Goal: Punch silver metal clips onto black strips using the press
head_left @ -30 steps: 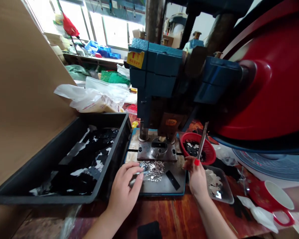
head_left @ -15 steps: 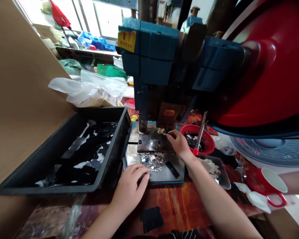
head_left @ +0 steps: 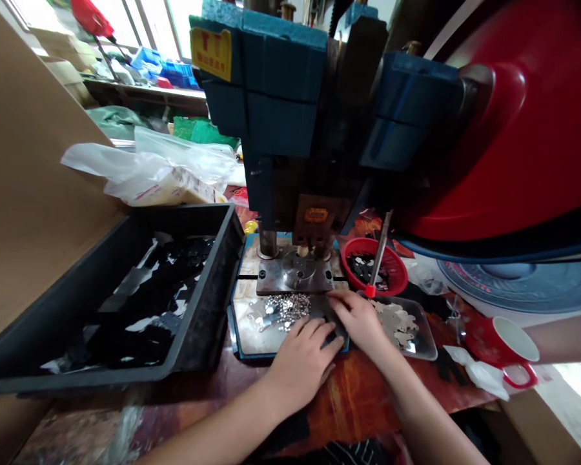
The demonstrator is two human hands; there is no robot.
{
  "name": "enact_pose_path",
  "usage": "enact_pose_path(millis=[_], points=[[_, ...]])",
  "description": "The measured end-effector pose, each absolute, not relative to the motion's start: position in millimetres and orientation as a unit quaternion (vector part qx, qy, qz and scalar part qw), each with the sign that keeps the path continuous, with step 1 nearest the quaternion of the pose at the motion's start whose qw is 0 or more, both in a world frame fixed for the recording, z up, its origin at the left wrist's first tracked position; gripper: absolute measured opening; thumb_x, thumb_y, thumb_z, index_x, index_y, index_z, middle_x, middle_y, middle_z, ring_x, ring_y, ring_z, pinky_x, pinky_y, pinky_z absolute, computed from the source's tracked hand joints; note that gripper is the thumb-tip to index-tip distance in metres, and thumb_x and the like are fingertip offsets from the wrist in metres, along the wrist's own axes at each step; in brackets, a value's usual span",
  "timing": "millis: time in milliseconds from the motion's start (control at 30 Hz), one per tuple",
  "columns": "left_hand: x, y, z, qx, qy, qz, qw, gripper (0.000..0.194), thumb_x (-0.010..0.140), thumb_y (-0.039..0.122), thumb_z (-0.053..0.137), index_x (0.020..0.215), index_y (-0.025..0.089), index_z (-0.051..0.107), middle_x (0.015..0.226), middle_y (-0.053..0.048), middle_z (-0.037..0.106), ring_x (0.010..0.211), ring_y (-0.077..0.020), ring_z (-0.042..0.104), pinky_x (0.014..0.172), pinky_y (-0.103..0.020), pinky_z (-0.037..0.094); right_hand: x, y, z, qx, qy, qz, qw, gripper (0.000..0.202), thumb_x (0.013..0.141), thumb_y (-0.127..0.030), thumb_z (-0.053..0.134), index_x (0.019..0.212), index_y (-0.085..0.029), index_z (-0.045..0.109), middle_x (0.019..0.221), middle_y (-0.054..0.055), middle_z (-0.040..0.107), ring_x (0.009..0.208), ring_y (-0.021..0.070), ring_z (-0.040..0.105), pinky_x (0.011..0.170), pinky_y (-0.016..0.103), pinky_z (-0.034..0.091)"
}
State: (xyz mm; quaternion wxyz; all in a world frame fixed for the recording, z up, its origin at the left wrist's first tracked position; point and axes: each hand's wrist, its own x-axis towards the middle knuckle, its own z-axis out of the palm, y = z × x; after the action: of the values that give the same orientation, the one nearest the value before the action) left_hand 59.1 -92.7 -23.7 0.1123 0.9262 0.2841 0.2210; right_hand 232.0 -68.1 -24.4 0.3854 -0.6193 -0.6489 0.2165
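Note:
My left hand point(head_left: 306, 358) reaches over the front right of the press base plate point(head_left: 252, 336). Its fingers and thumb close around a dark strip point(head_left: 330, 336), most of which the hand hides. Just right of it, my right hand point(head_left: 361, 320) rests low at the plate's right side, fingers drawn together; whatever is at their tips is hidden. A heap of small shiny metal pieces point(head_left: 290, 309) lies on the plate beyond my left fingertips. Behind the heap, a steel die block point(head_left: 297, 274) with a round disc sits beneath the press ram point(head_left: 315, 216).
The blue press point(head_left: 281, 97) and its big red wheel point(head_left: 503, 129) loom overhead. A black bin point(head_left: 237, 258) of dark scraps stands left. To the right are a red basket point(head_left: 401, 274), a clear tray point(head_left: 430, 349) of flat metal pieces and a red mug point(head_left: 487, 349).
My right hand has come down from the die to the plate's right side. My left hand has moved right, over the dark strip. The view has shifted slightly.

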Motion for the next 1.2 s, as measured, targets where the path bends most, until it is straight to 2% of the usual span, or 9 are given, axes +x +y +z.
enact_pose_path(millis=[100,167,300,400,500,733,967,1100,1200], points=[[55,-101,-30,0.922,0.257,0.268,0.111,0.022,0.089,0.016,0.047,0.102,0.021,0.064,0.093,-0.005,0.066,0.09,-0.0194,0.057,0.079,-0.037,0.047,219,-62,-23,-0.601,-0.751,0.112,0.248,0.025,0.089,-0.025,0.047,0.099,-0.023,0.07,0.091,0.006,0.07,0.087,0.0212,0.062,0.077,0.033,0.046],[49,-103,-29,0.91,0.247,0.306,0.129,0.021,0.089,0.016,0.047,0.1,0.02,0.065,0.086,-0.004,0.067,0.082,-0.0175,0.059,0.072,-0.033,0.048,214,-58,-22,-0.609,-0.769,0.046,0.189,0.024,0.09,-0.024,0.047,0.099,-0.023,0.07,0.085,0.007,0.069,0.083,0.0217,0.061,0.073,0.032,0.044],[33,-101,-23,0.842,0.309,0.394,0.2,0.023,0.087,0.013,0.049,0.103,0.021,0.064,0.092,-0.006,0.067,0.084,-0.0164,0.062,0.077,-0.031,0.051,211,-55,-21,-0.613,-0.777,0.003,0.145,0.018,0.087,-0.025,0.052,0.089,-0.023,0.069,0.081,0.005,0.067,0.08,0.0206,0.059,0.07,0.03,0.04],[18,-97,-19,0.771,0.398,0.431,0.25,0.017,0.086,0.017,0.052,0.096,0.02,0.066,0.092,-0.006,0.067,0.086,-0.0178,0.064,0.077,-0.031,0.053,210,-59,-19,-0.614,-0.776,0.004,0.141,0.015,0.086,-0.025,0.053,0.084,-0.022,0.068,0.082,0.005,0.066,0.082,0.0206,0.059,0.071,0.03,0.039],[3,-93,-16,0.711,0.473,0.432,0.29,0.014,0.085,0.025,0.055,0.092,0.021,0.067,0.09,-0.006,0.068,0.084,-0.019,0.064,0.074,-0.032,0.054,209,-60,-17,-0.611,-0.776,0.026,0.153,0.013,0.084,-0.023,0.054,0.08,-0.021,0.066,0.081,0.004,0.066,0.08,0.0206,0.058,0.072,0.031,0.039],[-7,-79,-1,0.512,0.545,0.478,0.461,0.029,0.076,0.037,0.065,0.096,0.017,0.066,0.088,-0.004,0.068,0.075,-0.017,0.064,0.07,-0.03,0.054,199,-28,7,-0.593,-0.746,0.009,0.305,0.016,0.087,-0.025,0.049,0.083,-0.021,0.064,0.079,0.004,0.063,0.079,0.0192,0.056,0.075,0.031,0.039],[-4,-66,10,0.339,0.507,0.522,0.596,0.043,0.07,0.031,0.071,0.11,0.015,0.065,0.084,-0.003,0.068,0.066,-0.0113,0.064,0.067,-0.025,0.055,189,-6,21,-0.563,-0.79,-0.064,0.236,0.023,0.09,-0.025,0.047,0.101,-0.024,0.067,0.09,0.006,0.064,0.086,0.0214,0.052,0.078,0.035,0.037],[-3,-63,11,0.288,0.491,0.535,0.625,0.034,0.073,0.024,0.067,0.106,0.016,0.068,0.105,-0.007,0.068,0.072,-0.0115,0.067,0.067,-0.023,0.057,196,-13,18,-0.535,-0.795,-0.038,0.282,0.026,0.089,-0.023,0.047,0.105,-0.024,0.067,0.1,0.007,0.063,0.095,0.022,0.052,0.086,0.038,0.039],[-1,-63,13,0.271,0.484,0.531,0.64,0.03,0.075,0.019,0.063,0.104,0.016,0.069,0.104,-0.008,0.069,0.073,-0.012,0.069,0.066,-0.022,0.057,197,-23,15,-0.527,-0.769,0.029,0.36,0.025,0.088,-0.026,0.047,0.103,-0.022,0.067,0.101,0.008,0.064,0.097,0.023,0.054,0.088,0.039,0.041]])
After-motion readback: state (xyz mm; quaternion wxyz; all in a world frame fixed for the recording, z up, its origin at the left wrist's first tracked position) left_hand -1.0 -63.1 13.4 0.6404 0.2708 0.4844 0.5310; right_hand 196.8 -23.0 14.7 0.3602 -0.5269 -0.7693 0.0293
